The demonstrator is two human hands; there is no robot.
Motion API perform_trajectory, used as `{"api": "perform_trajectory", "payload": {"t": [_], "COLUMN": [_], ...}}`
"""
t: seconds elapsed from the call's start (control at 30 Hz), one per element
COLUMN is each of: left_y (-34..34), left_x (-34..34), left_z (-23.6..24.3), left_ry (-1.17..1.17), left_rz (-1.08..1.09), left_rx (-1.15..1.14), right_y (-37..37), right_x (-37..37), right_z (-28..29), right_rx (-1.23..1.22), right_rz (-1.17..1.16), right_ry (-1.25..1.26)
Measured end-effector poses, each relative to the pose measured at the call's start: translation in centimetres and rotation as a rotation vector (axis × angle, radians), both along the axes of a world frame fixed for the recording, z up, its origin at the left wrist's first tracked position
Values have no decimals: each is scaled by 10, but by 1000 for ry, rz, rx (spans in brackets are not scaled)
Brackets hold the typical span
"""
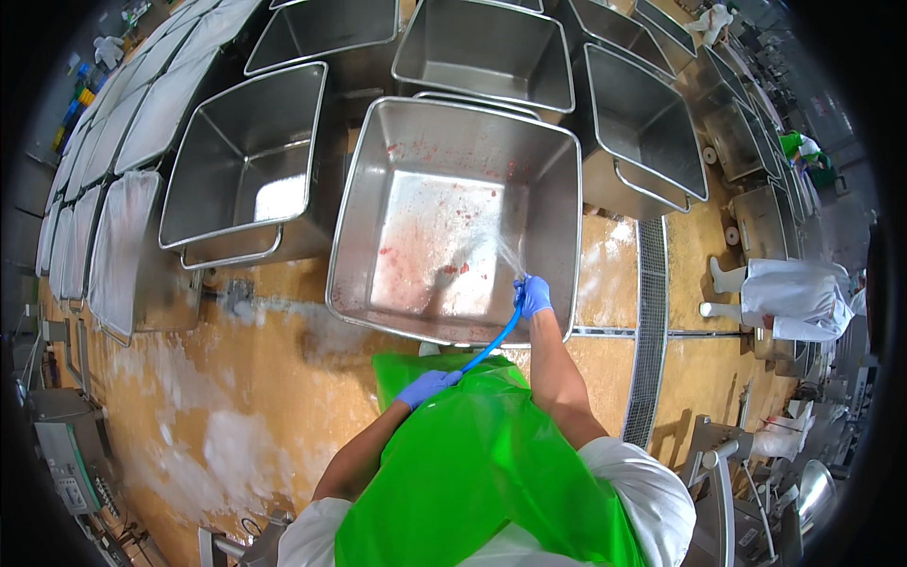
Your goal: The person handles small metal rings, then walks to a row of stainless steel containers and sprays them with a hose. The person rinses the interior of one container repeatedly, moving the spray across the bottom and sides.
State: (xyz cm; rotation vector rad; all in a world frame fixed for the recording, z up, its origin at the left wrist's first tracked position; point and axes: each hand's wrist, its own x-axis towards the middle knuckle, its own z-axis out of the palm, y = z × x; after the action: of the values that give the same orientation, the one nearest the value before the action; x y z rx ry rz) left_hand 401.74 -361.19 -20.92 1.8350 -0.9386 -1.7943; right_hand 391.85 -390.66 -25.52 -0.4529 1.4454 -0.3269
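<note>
In front of me stands a large square stainless steel bin [364, 217], its inside wet and spotted with red residue on the floor and far wall. My right hand [535, 295], in a blue glove, is closed around the nozzle end of a blue hose over the bin's near right part. Water sprays [511, 257] from it toward the bin floor. My left hand [430, 386], also gloved in blue, grips the blue hose [495, 345] lower down, against my green apron [453, 472]. The rest of the hose is hidden behind the apron and hand.
More steel bins [241, 165] stand left, behind and right [647, 123]. White-covered bins [128, 227] line the far left. A drain grate [650, 321] crosses the wet, foamy yellow floor [217, 406]. A person in white [794, 298] stands at right, near machinery.
</note>
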Motion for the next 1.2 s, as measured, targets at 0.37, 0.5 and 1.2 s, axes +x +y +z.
{"api": "perform_trajectory", "payload": {"t": [0.37,0.5,1.2], "left_y": [-20,-14,-20], "left_x": [0,5,-4], "left_z": [7,6,-12], "left_ry": [-32,-33,0], "left_rz": [79,103,48], "left_rx": [-129,-151,-156], "right_y": [-31,-33,-14], "right_x": [24,21,39], "right_z": [25,21,90], "right_rx": [-828,-513,-858], "right_rz": [17,-41,321], "right_ry": [406,364,696]}}
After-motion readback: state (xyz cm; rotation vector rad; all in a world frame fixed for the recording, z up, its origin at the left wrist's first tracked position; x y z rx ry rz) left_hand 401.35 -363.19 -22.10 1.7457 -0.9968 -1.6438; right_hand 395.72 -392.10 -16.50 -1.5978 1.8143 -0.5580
